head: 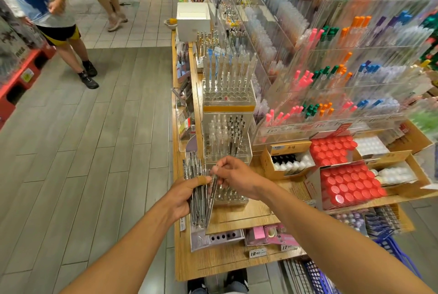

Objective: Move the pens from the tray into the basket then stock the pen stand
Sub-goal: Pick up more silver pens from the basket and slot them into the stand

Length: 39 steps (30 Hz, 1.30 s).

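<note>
Pens (pixel 198 189): a fanned bundle gripped in the left hand (pixel 182 195), at the wooden surface's (pixel 246 213) left edge.
Right hand (pixel 233 176): fingers pinch the top of one pen at the bundle's right side.
Pen stand (pixel 231 195): clear, holed block just behind the hands, partly hidden by them.
Open room: bare floor (pixel 83 151) to the left.
Basket (pixel 315 274): blue, cut off at the lower right.
</note>
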Tool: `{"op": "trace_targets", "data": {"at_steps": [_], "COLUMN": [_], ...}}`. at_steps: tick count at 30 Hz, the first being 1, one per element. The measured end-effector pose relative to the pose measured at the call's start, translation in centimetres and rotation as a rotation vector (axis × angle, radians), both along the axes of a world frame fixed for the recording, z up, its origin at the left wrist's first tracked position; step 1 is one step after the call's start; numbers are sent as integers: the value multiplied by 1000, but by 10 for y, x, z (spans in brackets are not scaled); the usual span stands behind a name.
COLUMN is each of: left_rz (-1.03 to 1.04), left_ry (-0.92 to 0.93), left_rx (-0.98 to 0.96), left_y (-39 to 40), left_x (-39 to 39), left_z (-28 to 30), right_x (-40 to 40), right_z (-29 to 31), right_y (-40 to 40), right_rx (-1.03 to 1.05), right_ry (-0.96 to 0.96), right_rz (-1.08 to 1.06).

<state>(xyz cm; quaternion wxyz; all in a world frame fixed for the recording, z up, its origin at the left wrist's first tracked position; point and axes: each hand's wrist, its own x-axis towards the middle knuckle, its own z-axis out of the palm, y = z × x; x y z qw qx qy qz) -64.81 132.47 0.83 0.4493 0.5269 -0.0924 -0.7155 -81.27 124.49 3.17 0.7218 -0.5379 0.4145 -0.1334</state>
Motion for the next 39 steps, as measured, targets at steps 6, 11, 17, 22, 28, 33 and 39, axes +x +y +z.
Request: {"op": "trace_targets", "data": {"at_steps": [6, 11, 17, 22, 28, 33, 39], "left_rz": [37, 110, 116, 105, 96, 132, 131], "left_ry": [-58, -80, -79, -88, -77, -81, -90], "left_rx": [23, 72, 81, 83, 76, 84, 64], "left_y": [5, 7, 9, 10, 10, 9, 7], "left_x": [5, 10, 11, 11, 10, 9, 10], "left_z": [-1, -10, -12, -9, -7, -8, -10], "right_x": [-20, -29, -20, -21, -15, -13, -3], "right_z": [8, -4, -27, -35, -43, -60, -69], "right_y": [-12, -10, -1, 0, -3, -5, -3], "right_rx": [-276, -624, -801, -812, -932, -1115, -1229], "right_ry": [49, 279, 430, 469, 549, 638, 707], "right_rz": [-167, -55, 179, 210, 258, 278, 307]}}
